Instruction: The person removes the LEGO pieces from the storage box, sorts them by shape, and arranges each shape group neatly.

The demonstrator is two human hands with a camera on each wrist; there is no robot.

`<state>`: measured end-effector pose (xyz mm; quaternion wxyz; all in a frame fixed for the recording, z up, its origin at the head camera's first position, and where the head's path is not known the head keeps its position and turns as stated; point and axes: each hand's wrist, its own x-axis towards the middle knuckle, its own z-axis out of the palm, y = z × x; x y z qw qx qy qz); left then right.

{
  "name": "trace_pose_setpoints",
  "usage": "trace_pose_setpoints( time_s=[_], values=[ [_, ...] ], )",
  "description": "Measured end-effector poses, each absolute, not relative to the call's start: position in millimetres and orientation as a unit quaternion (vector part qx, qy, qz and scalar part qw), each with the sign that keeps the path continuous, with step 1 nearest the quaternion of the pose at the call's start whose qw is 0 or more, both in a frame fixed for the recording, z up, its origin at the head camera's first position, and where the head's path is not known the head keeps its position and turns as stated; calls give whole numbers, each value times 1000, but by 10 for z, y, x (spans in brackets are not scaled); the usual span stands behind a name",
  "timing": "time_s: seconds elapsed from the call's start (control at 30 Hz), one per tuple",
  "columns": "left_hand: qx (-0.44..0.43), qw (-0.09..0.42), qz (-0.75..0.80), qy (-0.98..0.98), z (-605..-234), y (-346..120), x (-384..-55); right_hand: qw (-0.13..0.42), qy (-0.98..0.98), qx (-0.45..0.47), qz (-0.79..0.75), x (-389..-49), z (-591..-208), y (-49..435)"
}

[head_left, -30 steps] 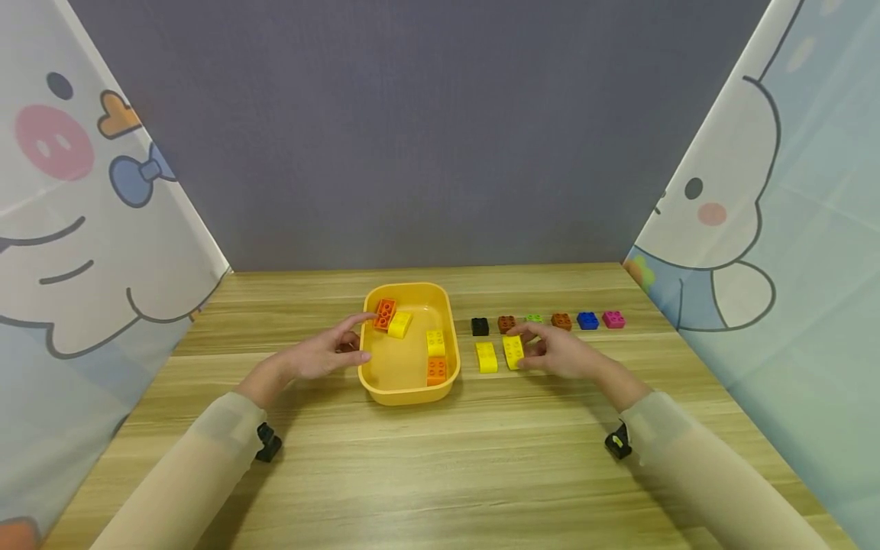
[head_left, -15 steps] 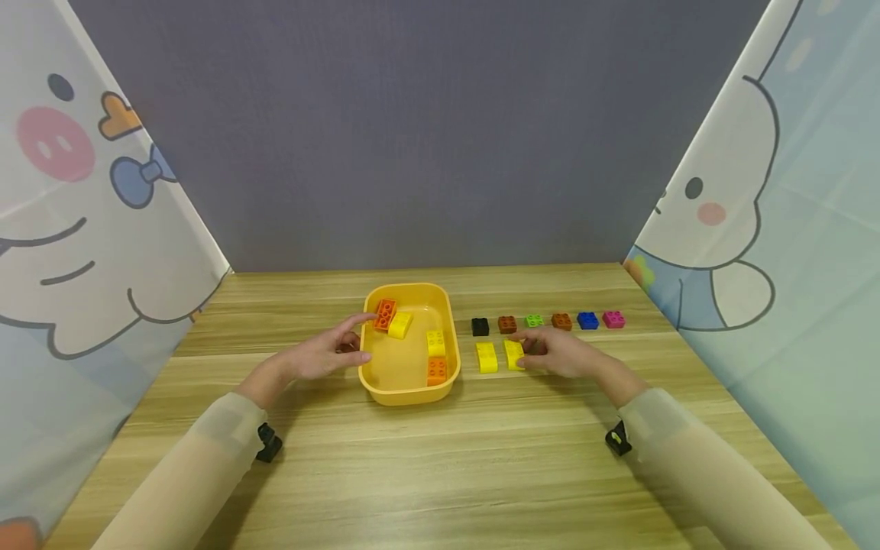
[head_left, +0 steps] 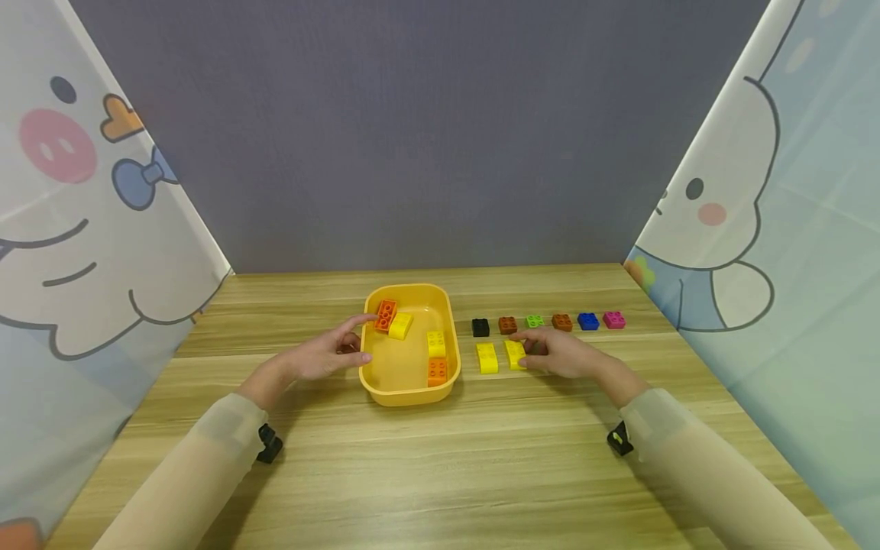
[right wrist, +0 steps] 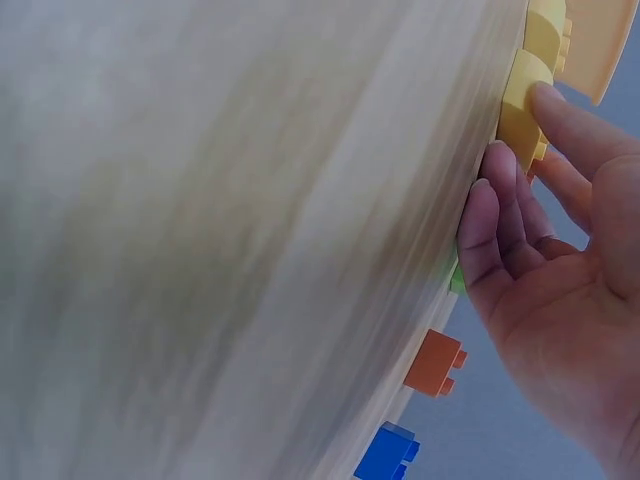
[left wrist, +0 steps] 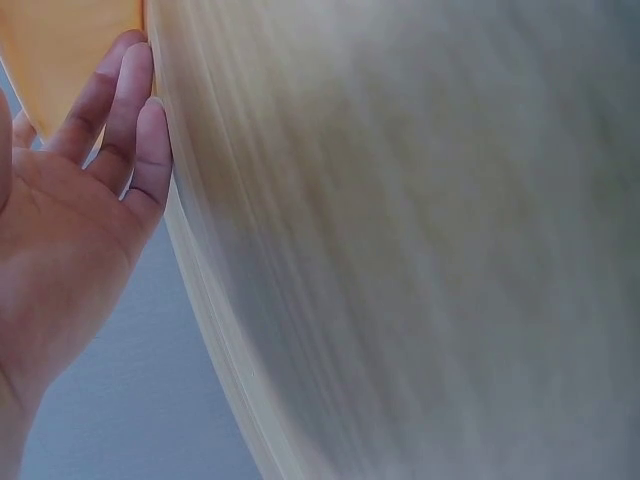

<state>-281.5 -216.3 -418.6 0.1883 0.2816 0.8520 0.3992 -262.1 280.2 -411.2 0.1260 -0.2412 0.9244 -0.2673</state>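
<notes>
In the head view, my right hand [head_left: 564, 353] has its thumb and index finger at a yellow building block [head_left: 514, 354] that sits on the table, studs up. The right wrist view shows the thumb at one end of this curved yellow block [right wrist: 522, 105] and the index finger by its other end. Just left of it lies a second yellow block [head_left: 486, 358]. My left hand [head_left: 319, 353] rests by the left rim of a yellow bin [head_left: 409, 397], fingers loosely spread; its index fingertip reaches over the rim near an orange block [head_left: 386, 315].
Inside the bin are also two yellow blocks [head_left: 436, 344] and another orange block [head_left: 437, 372]. Behind my right hand runs a row of small blocks: black [head_left: 480, 328], brown, green [head_left: 535, 321], brown, blue [head_left: 587, 321] and pink [head_left: 615, 320]. A grey panel [head_left: 426, 153] rises behind the table.
The yellow block at my right hand was tilted a second ago; now it sits straight, roughly in line with its neighbour. My left hand has stayed by the bin.
</notes>
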Motion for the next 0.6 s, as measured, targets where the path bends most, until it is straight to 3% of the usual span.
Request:
trace_pose_setpoints(
  time_s=[0.43,0.6],
  values=[
    [278,192,397,853,-4191,-2168,-2811,130,919,-237,-286,-2612,-4116,2831],
    [278,192,395,854,-4188,-2164,-2811,102,920,-231,-301,-2572,-4082,2812]
  ],
)
